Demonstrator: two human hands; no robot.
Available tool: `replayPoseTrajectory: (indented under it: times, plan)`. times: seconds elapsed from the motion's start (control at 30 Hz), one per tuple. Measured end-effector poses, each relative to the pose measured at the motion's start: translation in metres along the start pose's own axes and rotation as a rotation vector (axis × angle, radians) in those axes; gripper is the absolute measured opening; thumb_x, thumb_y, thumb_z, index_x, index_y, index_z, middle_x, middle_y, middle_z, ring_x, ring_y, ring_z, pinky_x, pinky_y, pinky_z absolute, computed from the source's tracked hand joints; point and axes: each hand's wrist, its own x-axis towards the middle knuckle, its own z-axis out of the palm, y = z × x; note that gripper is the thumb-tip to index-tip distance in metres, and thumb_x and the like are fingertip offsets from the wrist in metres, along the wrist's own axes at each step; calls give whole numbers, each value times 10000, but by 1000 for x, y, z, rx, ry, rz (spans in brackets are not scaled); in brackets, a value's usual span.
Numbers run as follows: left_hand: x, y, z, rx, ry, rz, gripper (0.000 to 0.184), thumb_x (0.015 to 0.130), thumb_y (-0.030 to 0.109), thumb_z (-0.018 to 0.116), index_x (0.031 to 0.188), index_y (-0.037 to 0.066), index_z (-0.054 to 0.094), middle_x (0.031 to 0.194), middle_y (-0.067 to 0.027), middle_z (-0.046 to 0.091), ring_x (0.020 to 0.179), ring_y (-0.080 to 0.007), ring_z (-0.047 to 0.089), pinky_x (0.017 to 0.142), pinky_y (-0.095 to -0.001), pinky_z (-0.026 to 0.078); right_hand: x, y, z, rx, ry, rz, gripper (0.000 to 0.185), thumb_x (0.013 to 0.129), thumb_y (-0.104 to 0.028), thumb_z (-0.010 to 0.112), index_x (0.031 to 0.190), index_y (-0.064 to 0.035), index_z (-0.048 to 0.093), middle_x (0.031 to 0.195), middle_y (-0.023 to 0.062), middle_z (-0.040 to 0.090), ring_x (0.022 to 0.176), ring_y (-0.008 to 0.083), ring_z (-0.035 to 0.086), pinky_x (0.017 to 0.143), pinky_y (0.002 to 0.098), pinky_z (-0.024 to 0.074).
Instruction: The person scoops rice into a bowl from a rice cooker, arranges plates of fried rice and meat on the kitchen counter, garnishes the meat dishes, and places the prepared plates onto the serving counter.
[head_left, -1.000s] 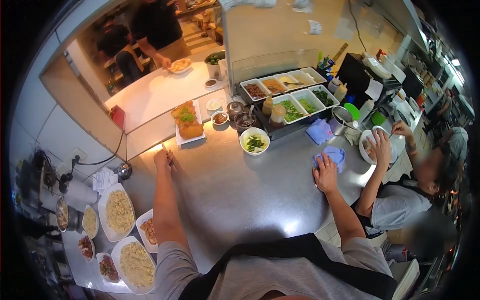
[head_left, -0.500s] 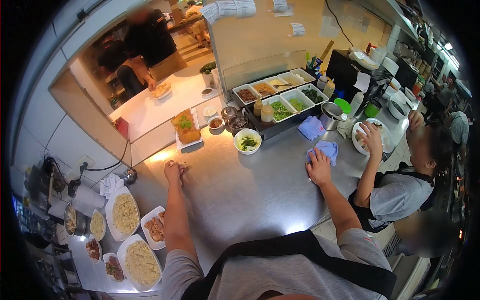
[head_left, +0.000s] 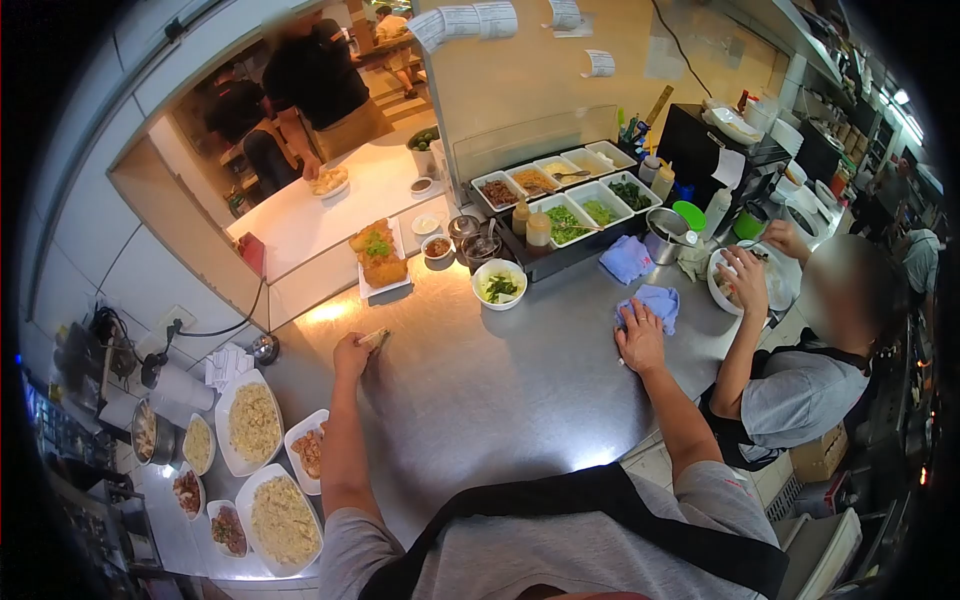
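My left hand (head_left: pixel 350 356) is closed at the left of the steel counter (head_left: pixel 480 390), with a small pale strip (head_left: pixel 376 338) sticking out from its fingertips. What the strip is, I cannot make out. My right hand (head_left: pixel 640 343) lies with fingers stretched out, their tips against a crumpled blue cloth (head_left: pixel 658 310). Beyond my left hand, a long white plate (head_left: pixel 368 292) carries fried golden pieces (head_left: pixel 380 262) topped with chopped greens. A white bowl (head_left: pixel 497 304) of dark green leaves stands between my hands, farther back.
At left are white dishes of rice (head_left: pixel 252 425) and a plate of browned pieces (head_left: pixel 310 452). White tubs of toppings (head_left: pixel 562 220) line the back. At right a co-worker's hands (head_left: pixel 745 280) are over a white bowl (head_left: pixel 722 294). Another person stands beyond the pass shelf (head_left: pixel 375 170).
The pale strip at my left fingertips shows more, and that hand has turned slightly. My right hand stays on the cloth. The co-worker's farther hand has come down toward the bowl.
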Motion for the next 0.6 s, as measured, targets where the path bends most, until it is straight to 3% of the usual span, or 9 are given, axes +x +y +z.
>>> replayPoseTrajectory:
  times: [0.1, 0.17, 0.2, 0.23, 0.27, 0.33, 0.37, 0.43, 0.6]
  plan:
    - [-8, 16, -6, 140, -53, 67, 255, 743, 218, 634, 903, 23, 673, 787, -150, 668, 733, -270, 646, 686, -366, 490, 1, 0, 0, 5, -3, 2, 449, 802, -266, 554, 1217, -98, 523, 1358, 142, 418, 1223, 347, 397, 996, 494, 300]
    - [-1, 0, -6, 323, -88, 155, 271, 751, 251, 614, 893, 31, 682, 807, -171, 667, 759, -313, 647, 707, -396, 488, 1, 4, 4, -10, 28, -26, 448, 799, -256, 557, 1216, -96, 523, 1357, 141, 420, 1218, 347, 401, 992, 492, 306]
    - [-1, 1, -5, 426, -70, 186, 286, 769, 295, 579, 818, 34, 684, 787, -172, 663, 758, -302, 655, 696, -410, 487, 1, 7, 8, -13, 28, -54, 447, 797, -250, 558, 1215, -95, 523, 1357, 140, 421, 1216, 348, 402, 990, 491, 309]
    - [18, -30, 5, 448, -34, 172, 330, 789, 348, 546, 875, 67, 696, 836, -178, 663, 806, -328, 644, 738, -419, 486, 0, 9, 13, -38, 34, -52, 445, 798, -247, 558, 1215, -94, 522, 1361, 138, 418, 1215, 347, 403, 989, 489, 311]
    - [15, -23, 2, 238, -125, -11, 341, 801, 352, 540, 895, 62, 692, 872, -187, 661, 825, -325, 647, 752, -419, 485, 1, 10, 17, -61, 38, -57, 443, 800, -244, 558, 1215, -93, 521, 1364, 135, 415, 1214, 346, 404, 988, 486, 313]
    - [40, -60, 19, -219, -135, -34, 200, 784, 237, 633, 751, 41, 651, 673, -100, 615, 556, -187, 564, 522, -326, 454, 3, 8, 16, -45, 18, -62, 439, 817, -253, 550, 1223, -90, 513, 1372, 131, 409, 1217, 343, 403, 994, 483, 308]
    - [13, -20, 13, -725, -92, -174, 171, 794, 176, 668, 688, 53, 617, 601, -25, 537, 497, -116, 472, 447, -253, 387, 4, 8, 16, -59, 5, -72, 434, 823, -255, 546, 1223, -89, 514, 1374, 131, 408, 1220, 341, 403, 996, 481, 307]
    - [3, 2, 5, -837, -162, -241, 138, 798, 131, 685, 711, 43, 625, 613, -2, 535, 512, -107, 482, 463, -226, 389, 4, 7, 15, -93, 0, -69, 425, 835, -260, 538, 1221, -85, 516, 1378, 130, 405, 1224, 339, 401, 1001, 478, 303]
    - [-12, 28, 2, -941, -74, -279, 139, 811, 124, 666, 728, 22, 623, 615, 1, 523, 523, -96, 478, 479, -218, 392, 4, 5, 12, -101, 12, -79, 420, 840, -271, 528, 1214, -80, 525, 1377, 137, 409, 1228, 336, 402, 1004, 460, 308]
